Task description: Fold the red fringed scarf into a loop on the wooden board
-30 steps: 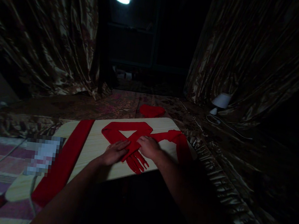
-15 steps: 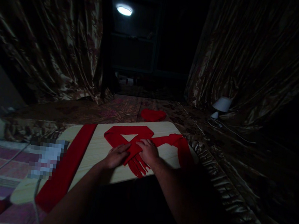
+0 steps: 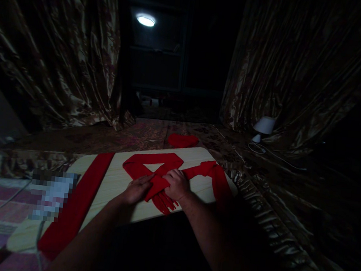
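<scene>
Left hand (image 3: pixel 138 189): we see it palm down over the pale board (image 3: pixel 112 184), fingers fairly straight and close together, angled right, tips on the red scarf (image 3: pixel 157 186). Right hand (image 3: pixel 177 184): fingers bent over the cloth, pointing left. Both sit on fabric; we can't tell if either one pinches it or only presses.

Hard to read, left to right: a pixelated item (image 3: pixel 54 195) on the board's left part is masked out. We lose the left thumb in dim light, the fingertips of the right hand in the folds, and both forearms in shadow toward the bottom. The red cloth at far right fades to black.

Placement: we have a wide red band (image 3: pixel 76 210) left of the left hand, a scarf loop just beyond it, folded cloth between both hands and touching them, fringe (image 3: pixel 163 203) just on the near side, and a knot (image 3: pixel 208 168) right of the right hand. We can't tell if band and scarf are one piece.
</scene>
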